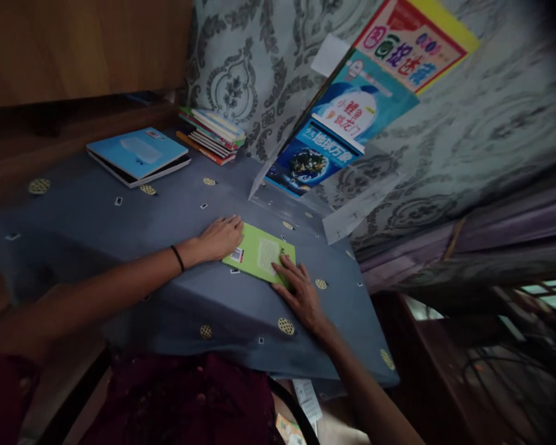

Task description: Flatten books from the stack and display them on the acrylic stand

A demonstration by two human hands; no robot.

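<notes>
A green book (262, 254) lies flat on the cloth-covered table in front of me, its back cover up, with a pale text block and a barcode on it. At its left end rests my left hand (222, 238), palm down, fingers laid out against the edge; a black band circles that wrist. My right hand (300, 293) is at the book's right end, fingers spread and fingertips touching the cover. Neither hand is closed around the book.
A clear stand (352, 213) holds upright picture books (336, 123) at the back right. A blue book (139, 153) lies at the back left, beside a stack of thin books (213, 135). The patterned grey-blue tablecloth (157, 247) hangs over the front edge. Patterned wall covering (269, 55) rises behind.
</notes>
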